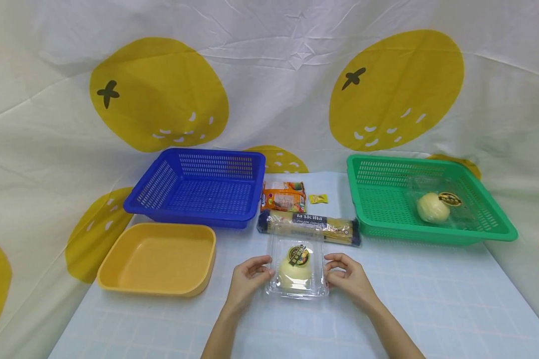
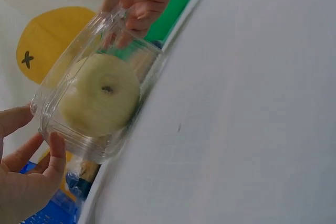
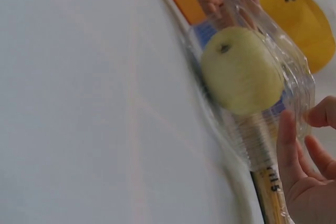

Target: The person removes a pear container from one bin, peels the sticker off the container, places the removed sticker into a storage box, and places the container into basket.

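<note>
A clear plastic clamshell box (image 1: 316, 252) is between my two hands, with a round pale-yellow fruit (image 1: 295, 275) inside and a black-and-gold sticker (image 1: 298, 256) on its lid. My left hand (image 1: 248, 281) pinches the box's left edge between thumb and fingers. On the opposite edge, my right hand (image 1: 351, 280) pinches the rim in the same way. Both wrist views show the fruit (image 2: 100, 95) through the box wall, its dark stem pit facing the camera. The lid looks closed. Behind the box lies a pack of spaghetti (image 1: 341, 230), partly covered by it.
A blue basket (image 1: 193, 214) stands back left, with a yellow tub (image 1: 157, 286) before it. In the green basket (image 1: 431, 232) at right is another boxed fruit (image 1: 432, 208). An orange snack packet (image 1: 284, 197) and a small yellow sachet (image 1: 318, 199) lie behind the spaghetti.
</note>
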{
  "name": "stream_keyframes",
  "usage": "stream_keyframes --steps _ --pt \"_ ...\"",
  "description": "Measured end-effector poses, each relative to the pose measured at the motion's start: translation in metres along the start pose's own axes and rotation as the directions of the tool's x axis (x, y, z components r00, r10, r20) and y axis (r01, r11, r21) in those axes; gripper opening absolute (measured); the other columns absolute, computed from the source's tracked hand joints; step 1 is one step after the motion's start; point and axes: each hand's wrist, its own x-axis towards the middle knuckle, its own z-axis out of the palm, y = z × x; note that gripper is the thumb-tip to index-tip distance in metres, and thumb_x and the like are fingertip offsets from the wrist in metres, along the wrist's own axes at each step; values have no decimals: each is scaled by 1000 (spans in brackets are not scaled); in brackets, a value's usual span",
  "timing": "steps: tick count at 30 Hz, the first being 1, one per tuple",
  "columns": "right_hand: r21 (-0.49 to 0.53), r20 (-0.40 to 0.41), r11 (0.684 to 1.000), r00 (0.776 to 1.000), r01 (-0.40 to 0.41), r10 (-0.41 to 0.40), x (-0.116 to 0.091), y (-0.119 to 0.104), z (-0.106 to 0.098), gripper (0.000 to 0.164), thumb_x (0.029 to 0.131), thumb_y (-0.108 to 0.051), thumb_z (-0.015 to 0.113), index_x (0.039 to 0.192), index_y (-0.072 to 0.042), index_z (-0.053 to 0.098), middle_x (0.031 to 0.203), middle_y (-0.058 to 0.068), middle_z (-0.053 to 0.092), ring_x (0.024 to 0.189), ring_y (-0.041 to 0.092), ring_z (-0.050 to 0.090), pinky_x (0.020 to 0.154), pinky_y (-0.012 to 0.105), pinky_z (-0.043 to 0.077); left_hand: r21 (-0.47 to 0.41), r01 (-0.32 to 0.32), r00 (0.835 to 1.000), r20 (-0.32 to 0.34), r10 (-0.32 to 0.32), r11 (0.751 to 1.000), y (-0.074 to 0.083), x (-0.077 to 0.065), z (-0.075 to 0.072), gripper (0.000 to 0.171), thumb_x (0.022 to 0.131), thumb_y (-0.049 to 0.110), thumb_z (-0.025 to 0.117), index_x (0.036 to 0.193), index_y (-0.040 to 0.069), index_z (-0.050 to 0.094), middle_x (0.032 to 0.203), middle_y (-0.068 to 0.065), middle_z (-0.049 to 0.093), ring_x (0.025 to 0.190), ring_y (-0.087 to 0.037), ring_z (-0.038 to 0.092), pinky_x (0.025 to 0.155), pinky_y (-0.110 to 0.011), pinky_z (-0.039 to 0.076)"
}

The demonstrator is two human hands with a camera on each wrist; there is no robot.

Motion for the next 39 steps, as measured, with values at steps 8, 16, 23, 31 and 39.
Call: stream_keyframes --steps 8,16,23,31,39 --pt "-37 54 999 998 26 -24 4 2 -4 42 82 8 59 121 16 46 100 25 55 70 12 63 64 32 56 36 16 998 68 -19 999 2 13 -6 46 76 -2 71 120 -9 58 117 -25 60 80 -10 60 72 -18 49" --pt "-102 25 995 1000 8 -6 11 3 -7 32 87 1 58 115 15 53 106 26 57 72 14 65 67 32 56 99 16 993 118 -28 995 2 24 -11 50 77 3 74 123 -3 58 116 -25 60 79 -13 59 71 -20 49" --pt "-70 16 990 992 124 -124 20 6 -7 29 86 0 58 112 13 53 88 13 60 67 13 63 61 31 56 123 2 993 115 -17 992 2 36 -11 48 76 6 76 121 -1 60 114 -20 62 79 -13 59 70 -20 50" --pt "-60 -8 998 1000 15 -15 30 0 -9 55 85 4 59 134 13 36 93 24 60 66 14 63 65 34 57 108 -3 990 138 -11 994 4 45 -10 51 77 4 74 125 -3 57 113 -24 60 76 -13 60 67 -22 51" --pt "-64 41 998 999 -14 17 33 -1 -13 60 87 1 60 138 13 32 94 22 59 69 14 63 68 33 57 50 36 983 179 -44 998 4 45 -9 55 78 0 72 129 -5 52 117 -28 55 66 -10 58 60 -23 52"
